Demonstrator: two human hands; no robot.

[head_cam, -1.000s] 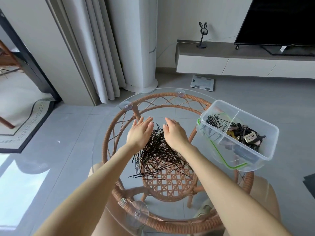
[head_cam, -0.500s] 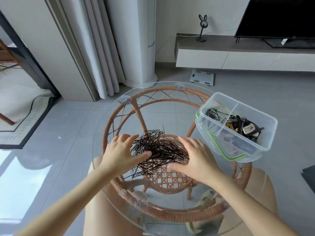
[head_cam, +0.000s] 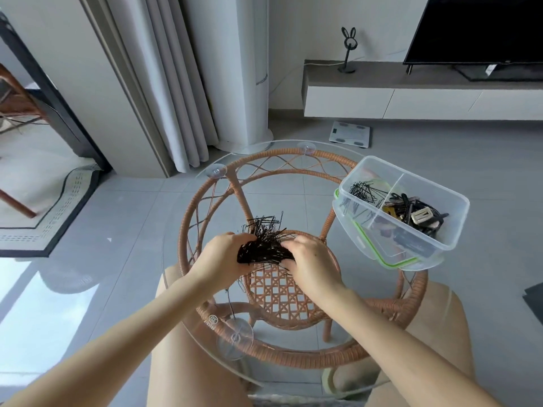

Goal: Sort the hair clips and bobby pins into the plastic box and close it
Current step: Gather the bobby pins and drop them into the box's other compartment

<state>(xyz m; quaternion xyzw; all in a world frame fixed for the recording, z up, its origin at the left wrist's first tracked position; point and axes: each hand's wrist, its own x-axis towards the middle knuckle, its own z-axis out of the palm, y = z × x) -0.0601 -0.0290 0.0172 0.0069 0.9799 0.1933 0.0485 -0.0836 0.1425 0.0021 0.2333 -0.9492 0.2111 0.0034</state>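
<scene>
Bobby pins (head_cam: pixel 266 245) in a dense black bundle are clasped between the left hand (head_cam: pixel 224 258) and the right hand (head_cam: pixel 311 262), both with fingers curled around the mass, over the middle of the round glass tabletop (head_cam: pixel 293 207) on its rattan frame (head_cam: pixel 293 152). A few stray pins lie on the glass beneath the left hand. To the right, well apart from the hands, the clear plastic box (head_cam: pixel 452 227) rests open on its green-edged lid (head_cam: pixel 379 257) at the table's rim, with a smaller bunch of pins (head_cam: pixel 363 190) in its left compartment and hair clips (head_cam: pixel 417 215) in its right.
</scene>
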